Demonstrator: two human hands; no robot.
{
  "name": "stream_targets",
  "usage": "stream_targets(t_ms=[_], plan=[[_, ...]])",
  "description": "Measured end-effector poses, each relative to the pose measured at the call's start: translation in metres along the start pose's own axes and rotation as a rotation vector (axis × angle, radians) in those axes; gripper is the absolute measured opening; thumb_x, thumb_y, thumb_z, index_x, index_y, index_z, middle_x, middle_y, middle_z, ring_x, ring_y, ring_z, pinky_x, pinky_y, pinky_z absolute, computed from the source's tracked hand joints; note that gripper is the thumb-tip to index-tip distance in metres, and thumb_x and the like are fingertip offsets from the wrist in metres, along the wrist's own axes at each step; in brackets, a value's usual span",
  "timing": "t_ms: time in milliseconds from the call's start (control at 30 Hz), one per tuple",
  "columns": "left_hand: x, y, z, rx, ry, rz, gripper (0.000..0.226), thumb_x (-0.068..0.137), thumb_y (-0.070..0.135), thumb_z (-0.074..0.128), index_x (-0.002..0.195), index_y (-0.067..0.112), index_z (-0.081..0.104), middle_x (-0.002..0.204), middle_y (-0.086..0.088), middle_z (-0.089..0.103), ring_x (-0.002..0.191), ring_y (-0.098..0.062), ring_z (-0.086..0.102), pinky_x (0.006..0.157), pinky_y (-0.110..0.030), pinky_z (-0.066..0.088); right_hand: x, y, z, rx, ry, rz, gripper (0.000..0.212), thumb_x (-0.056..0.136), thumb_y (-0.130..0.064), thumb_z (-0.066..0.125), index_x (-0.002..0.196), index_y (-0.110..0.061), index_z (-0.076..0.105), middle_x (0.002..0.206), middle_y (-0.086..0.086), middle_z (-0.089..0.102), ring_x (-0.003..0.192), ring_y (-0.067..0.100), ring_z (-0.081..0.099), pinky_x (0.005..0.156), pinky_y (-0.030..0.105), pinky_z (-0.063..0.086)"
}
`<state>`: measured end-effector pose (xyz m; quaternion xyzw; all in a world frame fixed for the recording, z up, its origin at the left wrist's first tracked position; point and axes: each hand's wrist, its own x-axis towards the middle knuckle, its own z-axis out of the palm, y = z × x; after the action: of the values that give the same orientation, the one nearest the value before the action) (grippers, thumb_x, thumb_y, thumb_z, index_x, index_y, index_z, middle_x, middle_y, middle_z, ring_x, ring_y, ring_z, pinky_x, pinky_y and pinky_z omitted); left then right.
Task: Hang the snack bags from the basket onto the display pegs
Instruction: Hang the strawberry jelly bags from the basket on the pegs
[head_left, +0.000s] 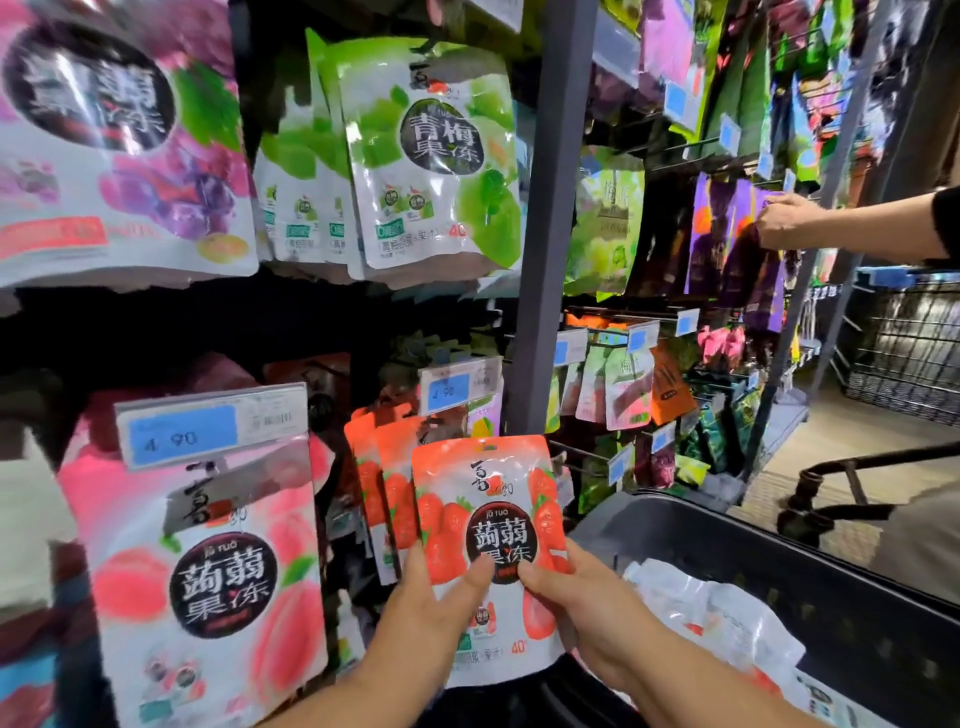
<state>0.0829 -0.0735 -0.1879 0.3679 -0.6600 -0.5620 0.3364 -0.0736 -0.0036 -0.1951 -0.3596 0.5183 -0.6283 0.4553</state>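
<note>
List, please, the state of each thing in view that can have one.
Strawberry bag: upright, held in both hands.
Left hand: grips the bag's lower left side.
Right hand: grips the bag's lower right side.
Basket: holds loose bags.
Green bags: hanging on the rack.
Peach bag: hanging under a price tag.

The top of the strawberry bag is blurred, so whether it hangs cannot be told — while the grape bag is cut off at the upper left, the basket at the lower right, and the small print on the peach bag is smeared.
</note>
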Motion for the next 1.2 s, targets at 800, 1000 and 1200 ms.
stream_targets(t_ms=[800, 1000, 1200], plan=[[0.032, -0.004, -0.022, 0.03, 0.218, 0.095, 0.039, 0.093, 0.03, 0.064, 0.126, 0.02, 0.047, 0.099, 0.012, 0.06, 0.083, 0.004, 0.055, 0.057, -0.003, 0.04, 0.048, 0.016, 0.039, -0.361, 0.307, -0.284, 0.05, 0.072, -0.045, 0.074, 0.112, -0.065, 0.053, 0.116, -0.006, 0.07, 0.103, 0.016, 0.07, 0.089, 0.045, 0.058], [0.039, -0.008, -0.022, 0.063, 0.312, 0.105, 0.069, 0.089, 0.024, 0.068, 0.143, 0.025, 0.025, 0.124, 0.001, 0.054, 0.093, -0.011, 0.06, 0.088, -0.034, 0.048, 0.055, 0.014, 0.045, -0.494, 0.294, -0.325, 0.056, 0.091, -0.016, 0.069, 0.122, -0.058, 0.047, 0.126, -0.017, 0.062, 0.105, -0.009, 0.061, 0.084, 0.01, 0.05], [0.043, -0.01, -0.03, 0.125, 0.335, 0.199, 0.084, 0.089, 0.012, 0.066, 0.148, 0.043, 0.014, 0.146, 0.001, 0.029, 0.131, -0.018, 0.038, 0.106, -0.031, 0.037, 0.068, 0.015, 0.058, -0.707, 0.301, -0.297, 0.064, 0.094, -0.02, 0.065, 0.142, -0.05, 0.033, 0.11, -0.016, 0.063, 0.092, -0.012, 0.059, 0.075, 0.004, 0.04]])
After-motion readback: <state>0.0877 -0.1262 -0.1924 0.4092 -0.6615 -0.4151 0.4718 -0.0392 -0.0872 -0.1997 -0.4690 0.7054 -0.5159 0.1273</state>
